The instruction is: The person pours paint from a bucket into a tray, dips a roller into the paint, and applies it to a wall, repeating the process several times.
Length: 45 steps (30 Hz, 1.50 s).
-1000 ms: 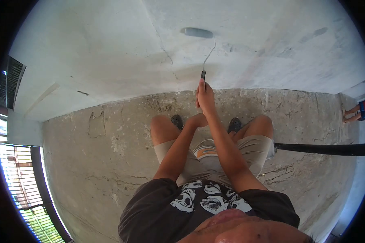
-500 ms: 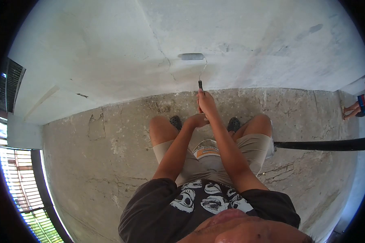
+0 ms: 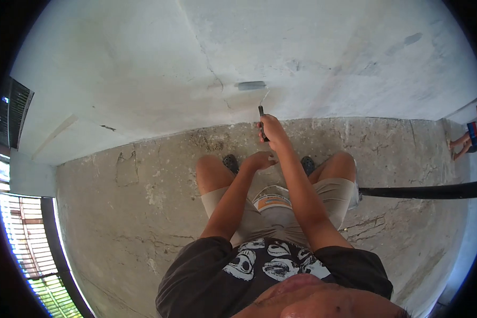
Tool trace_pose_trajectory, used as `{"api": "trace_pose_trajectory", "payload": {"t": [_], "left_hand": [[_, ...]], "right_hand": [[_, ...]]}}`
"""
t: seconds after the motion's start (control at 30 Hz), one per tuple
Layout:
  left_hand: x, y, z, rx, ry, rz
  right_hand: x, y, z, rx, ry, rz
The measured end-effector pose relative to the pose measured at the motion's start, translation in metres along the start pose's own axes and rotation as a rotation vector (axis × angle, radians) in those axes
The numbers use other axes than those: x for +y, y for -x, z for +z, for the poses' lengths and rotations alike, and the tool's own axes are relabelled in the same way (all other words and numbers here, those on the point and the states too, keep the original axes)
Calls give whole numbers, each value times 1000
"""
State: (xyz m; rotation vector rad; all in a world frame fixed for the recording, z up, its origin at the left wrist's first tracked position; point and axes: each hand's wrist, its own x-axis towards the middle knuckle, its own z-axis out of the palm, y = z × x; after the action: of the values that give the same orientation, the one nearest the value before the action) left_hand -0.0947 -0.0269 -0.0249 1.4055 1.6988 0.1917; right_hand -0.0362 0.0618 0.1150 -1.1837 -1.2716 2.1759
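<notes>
My right hand point(image 3: 272, 130) is closed around the black handle of a paint roller point(image 3: 251, 85). Its grey sleeve rests against the pale wall, low down and above the floor line. A thin wire frame links sleeve and handle. Below and left of the right hand, my left hand point(image 3: 261, 159) holds nothing, its fingers loosely bent and apart from the handle. Between my legs stands a bucket point(image 3: 273, 202) with an orange and white label, a wire bail at its rim and its lower part hidden.
The wall point(image 3: 143, 69) has a crack and darker patches. Rough, cracked concrete floor point(image 3: 127, 212) surrounds me. A dark bar point(image 3: 424, 191) extends in from the right. Another person's legs point(image 3: 462, 146) show at far right. A slatted window point(image 3: 32, 238) is at left.
The roller sleeve has moved down the wall toward the floor. My left hand has come away from the handle's lower end and now sits slightly below it.
</notes>
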Motion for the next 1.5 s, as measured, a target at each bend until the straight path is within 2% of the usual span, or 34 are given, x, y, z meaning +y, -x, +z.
{"api": "trace_pose_trajectory", "payload": {"t": [0.17, 0.3, 0.37, 0.47, 0.57, 0.63, 0.77, 0.83, 0.97, 1.03, 1.13, 1.27, 1.33, 1.43, 1.5], "left_hand": [[24, 19, -17, -59, -5, -52], [-14, -20, 13, -60, -14, 70], [-12, -24, 14, -72, 2, 122], [11, -9, 4, -139, -17, 61], [11, -4, 1, -98, -31, 3], [7, -9, 4, -160, -26, -44], [-9, -19, 13, -86, -70, 36], [-8, -16, 13, -83, -50, 62], [-1, -3, 11, -131, -34, 45], [9, 5, -1, -71, -37, -44], [-11, -14, 16, 5, -9, 20], [2, -5, 6, -36, -14, 32], [15, 3, -2, -68, -24, -47], [28, 12, -12, -88, -52, -80], [14, 0, 2, -72, -48, -24]], "right_hand": [[-27, 37, 13, -33, -33, -94], [-13, 17, 13, -22, -28, -46], [-1, 4, 11, -11, -3, -30], [6, 5, 5, -33, 5, -26], [-20, 24, 14, -34, 12, -28], [-30, 37, 21, -27, 0, -88], [-10, 10, 14, -30, -22, -57], [5, -5, 11, -14, -1, 28], [16, 3, 10, -31, 47, 3], [14, 7, 2, -29, 44, -50], [19, 5, -7, 21, 11, 34], [38, -19, -11, 64, 7, 94], [41, -30, -9, -1, 52, 78], [35, -39, 1, 9, 52, 106], [28, -35, 4, 4, 26, 91]]}}
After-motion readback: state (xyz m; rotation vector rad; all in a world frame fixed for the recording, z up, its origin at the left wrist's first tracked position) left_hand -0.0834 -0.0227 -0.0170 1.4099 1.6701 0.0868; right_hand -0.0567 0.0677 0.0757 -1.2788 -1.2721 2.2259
